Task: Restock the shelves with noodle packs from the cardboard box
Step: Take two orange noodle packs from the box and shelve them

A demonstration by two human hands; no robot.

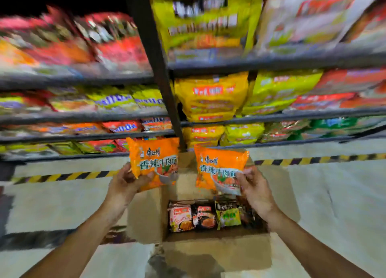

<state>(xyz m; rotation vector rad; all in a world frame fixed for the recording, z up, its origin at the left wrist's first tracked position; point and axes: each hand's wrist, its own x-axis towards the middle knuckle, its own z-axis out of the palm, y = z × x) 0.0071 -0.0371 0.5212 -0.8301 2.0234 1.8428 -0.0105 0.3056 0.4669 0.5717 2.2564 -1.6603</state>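
Two orange packs are held up at once, one in each hand, above the open box point(217, 246) and in front of the shelves point(83, 119). The left pack point(153, 162) is gripped at its lower left corner by the left hand point(125, 185), thumb across the front and fingers curled behind. The right pack point(219, 169) is pinched at its lower right corner by the right hand point(254, 190).

The step in hand is judged to be the carry from box to shelf: both packs are clear of the box and none has yet been set down. For the next move a slot must be chosen among the rows; the shelves are blurred, so a matching orange row cannot be made out with certainty. Each pack would have to be raised, turned to face outward and slid in beside its like, one hand at a time if the gap is narrow.

Both packs look alike: flat, glossy orange pouches with crimped top edges, white-and-green lettering and a bowl pictured below. Light, crinkly film is suggested, easily bent at a held corner. More packs point(204, 216) of other colours are left standing in the box, so the task is judged far from done.
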